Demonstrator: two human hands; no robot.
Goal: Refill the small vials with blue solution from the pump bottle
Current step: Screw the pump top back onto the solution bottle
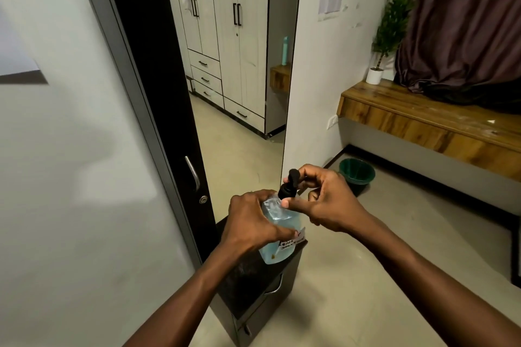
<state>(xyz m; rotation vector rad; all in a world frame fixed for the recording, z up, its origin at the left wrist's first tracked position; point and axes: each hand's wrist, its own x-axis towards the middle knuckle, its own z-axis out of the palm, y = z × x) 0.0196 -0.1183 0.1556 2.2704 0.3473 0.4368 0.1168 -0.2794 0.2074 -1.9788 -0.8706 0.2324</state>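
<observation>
While the room spreads wide around it, with a grey door [70, 149] on the left, a wardrobe [225, 36] beyond the doorway and a wooden ledge [423, 124] on the right, the work sits on the dark top of a small black cabinet [253, 284] near the bottom centre. On that top stands the pump bottle [277, 234], clear plastic, roughly half full of blue solution, its long axis upright and leaning slightly away from the person. The left hand [253, 220] wraps around the bottle's body from the left side, fingers curled closed on it, steadying it. The right hand [324, 197] comes in from the right and sits higher, narrowed into a pinch on the black pump head [289, 183], thumb near the collar and fingertips at the nozzle. So the pump lies directly above the left hand's grip and just left of the right palm; the right hand is the nearer one to work it, probably by twisting or pressing along the upright axis. No small vials are visible anywhere in view, so filling looks not yet begun.
</observation>
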